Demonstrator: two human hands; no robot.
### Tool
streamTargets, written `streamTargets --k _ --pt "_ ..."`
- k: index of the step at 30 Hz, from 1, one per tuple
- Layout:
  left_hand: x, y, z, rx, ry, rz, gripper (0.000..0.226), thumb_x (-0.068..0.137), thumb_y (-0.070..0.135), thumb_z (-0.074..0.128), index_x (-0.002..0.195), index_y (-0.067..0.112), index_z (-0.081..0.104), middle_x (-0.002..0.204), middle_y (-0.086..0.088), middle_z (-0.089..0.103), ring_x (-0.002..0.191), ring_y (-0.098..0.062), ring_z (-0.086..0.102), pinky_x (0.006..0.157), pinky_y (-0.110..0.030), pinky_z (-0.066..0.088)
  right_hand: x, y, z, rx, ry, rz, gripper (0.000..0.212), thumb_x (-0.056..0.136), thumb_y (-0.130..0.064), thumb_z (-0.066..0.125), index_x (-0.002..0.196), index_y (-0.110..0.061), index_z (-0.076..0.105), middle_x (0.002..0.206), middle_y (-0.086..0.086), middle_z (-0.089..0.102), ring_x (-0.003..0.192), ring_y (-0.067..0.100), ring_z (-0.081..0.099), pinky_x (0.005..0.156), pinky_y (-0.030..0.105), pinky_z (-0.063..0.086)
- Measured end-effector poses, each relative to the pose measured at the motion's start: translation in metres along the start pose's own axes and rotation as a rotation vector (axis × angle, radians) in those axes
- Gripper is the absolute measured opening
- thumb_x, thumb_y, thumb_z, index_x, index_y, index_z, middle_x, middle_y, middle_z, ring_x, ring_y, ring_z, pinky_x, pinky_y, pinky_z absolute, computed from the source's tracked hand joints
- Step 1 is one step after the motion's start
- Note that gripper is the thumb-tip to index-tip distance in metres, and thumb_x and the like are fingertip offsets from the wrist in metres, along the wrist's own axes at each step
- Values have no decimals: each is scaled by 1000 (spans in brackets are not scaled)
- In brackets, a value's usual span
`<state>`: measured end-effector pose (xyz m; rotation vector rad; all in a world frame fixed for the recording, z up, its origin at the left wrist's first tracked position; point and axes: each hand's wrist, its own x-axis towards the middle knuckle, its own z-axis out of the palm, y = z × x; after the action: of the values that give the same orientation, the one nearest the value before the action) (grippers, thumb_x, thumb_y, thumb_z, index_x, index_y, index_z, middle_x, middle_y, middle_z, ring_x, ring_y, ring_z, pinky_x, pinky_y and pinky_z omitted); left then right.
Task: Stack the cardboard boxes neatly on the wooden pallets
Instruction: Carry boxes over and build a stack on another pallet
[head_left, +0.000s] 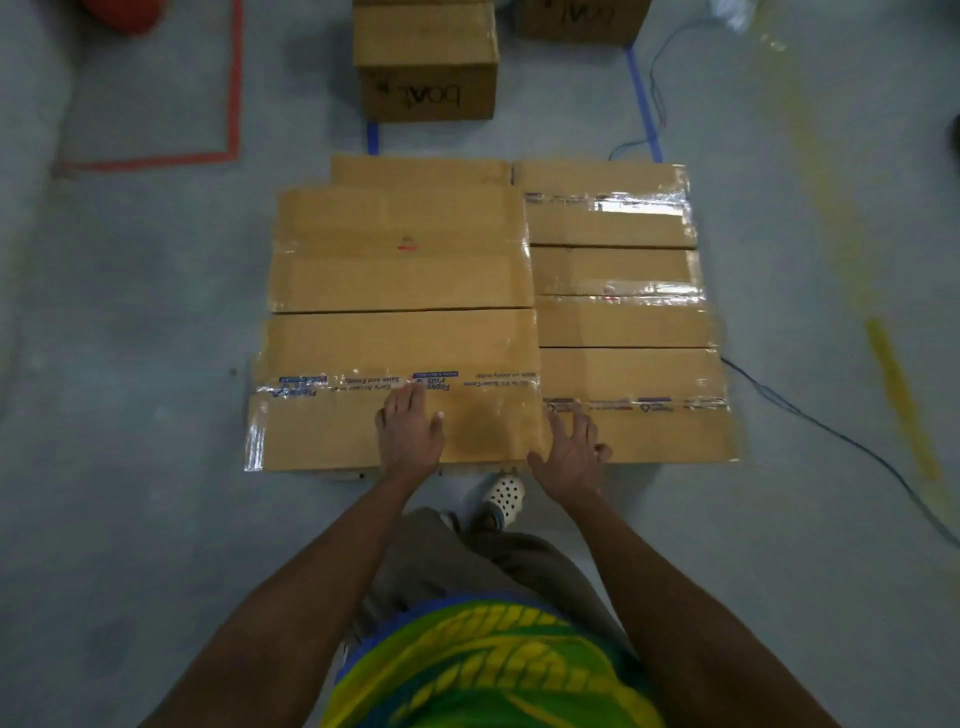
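Beneath left hand (410, 434), nearest box (332, 431) lies flat, long axis crosswise

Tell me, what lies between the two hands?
In the head view, between the left hand and the right hand lies only bare cardboard: the top of the front left box.

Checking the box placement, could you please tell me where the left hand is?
Head view: the left hand lies flat on the near left box, reaching its printed tape.
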<state>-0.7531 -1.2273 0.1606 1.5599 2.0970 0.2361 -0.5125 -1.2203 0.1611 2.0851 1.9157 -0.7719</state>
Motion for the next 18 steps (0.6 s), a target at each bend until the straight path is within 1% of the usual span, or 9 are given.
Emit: streamTargets --k 4,6,10,13,15,18 --pt "-2 21 -10 48 -25 156 54 99 36 54 145 9 47 151 -11 47 146 -32 30 116 -51 25 -49 32 4 78 54 81 74 89 -54 64 152 -26 38 166 11 15 151 32 16 110 59 30" --pt "-9 33 -7 75 -45 237 57 99 39 55 146 9 46 152 -12 46 147 -32 30 117 -53 24 -80 52 15 129 81 189 74 89 -59 62 151 -26 39 165 11 16 151 32 17 109 60 31" --pt "-29 67 13 89 -106 346 61 98 42 57 146 7 45 152 -15 46 146 -35 31 113 -53 28 -117 98 35 166 73 372 74 85 -59 65 150 -30 40 166 9 16 150 28 18 106 57 29" --pt "-47 100 38 87 -178 386 63 97 45 58 146 8 46 150 -14 48 145 -34 32 112 -53 30 -127 127 35 290 98 481 72 86 -57 65 149 -30 41 166 9 16 149 28 16 106 57 27" --pt "-56 126 57 103 -220 441 65 95 51 53 145 10 48 147 -13 51 142 -33 35 110 -53 32 -127 146 28 346 127 523 72 86 -57 65 149 -31 42 166 9 15 149 28 16 107 58 26" --pt "-63 178 89 138 -282 522 74 89 59 41 142 7 50 143 -15 54 138 -35 39 108 -53 36 -123 185 16 435 188 567 72 88 -62 62 151 -33 39 167 8 14 150 27 13 110 59 23"
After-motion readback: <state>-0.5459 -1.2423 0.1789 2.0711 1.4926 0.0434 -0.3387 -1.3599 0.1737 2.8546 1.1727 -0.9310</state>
